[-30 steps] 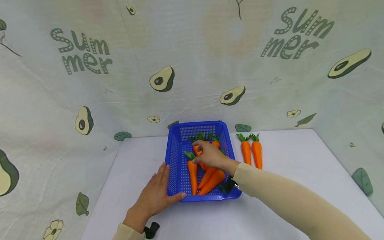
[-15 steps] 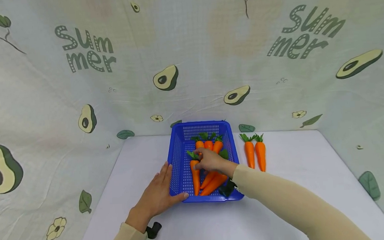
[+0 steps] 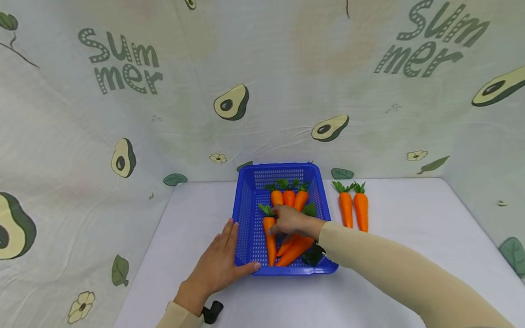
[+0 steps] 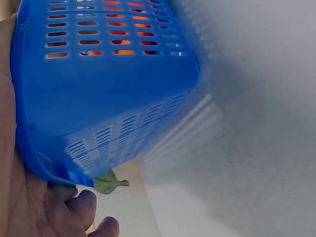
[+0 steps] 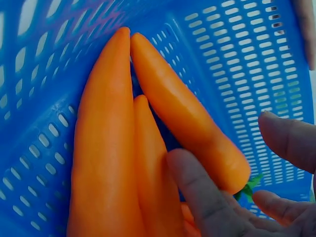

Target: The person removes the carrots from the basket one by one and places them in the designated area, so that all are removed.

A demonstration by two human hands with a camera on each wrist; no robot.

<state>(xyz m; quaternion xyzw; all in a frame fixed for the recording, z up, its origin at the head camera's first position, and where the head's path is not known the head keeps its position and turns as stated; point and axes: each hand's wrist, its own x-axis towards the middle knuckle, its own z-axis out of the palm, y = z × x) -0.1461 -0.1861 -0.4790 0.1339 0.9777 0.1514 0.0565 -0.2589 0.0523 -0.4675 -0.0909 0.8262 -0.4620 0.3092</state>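
Note:
A blue plastic basket (image 3: 250, 270) stands on the table with several orange carrots in it, their green tops mostly toward the back. My left hand (image 3: 216, 262) rests on its front left corner, fingers lying along the left side and thumb on the front rim. Inside the basket, my right hand (image 3: 290, 220) is low over the carrots. In the right wrist view, its fingers (image 5: 197, 190) are spread, with one against a middle carrot (image 5: 150, 163). Beside that lie a long carrot (image 5: 106, 148) and a slanting carrot (image 5: 190, 116) near the basket's side. The right hand and forearm hide part of the pile.
Two more carrots, a left one (image 3: 345, 209) and a right one (image 3: 361, 210), lie on the white table (image 3: 411, 235) to the right of the basket. A printed cloth (image 3: 274, 58) hangs close behind the basket.
My right hand has moved down and slightly toward the front inside the basket, exposing the back carrots. The left hand stays at the corner. The head view has shifted a little.

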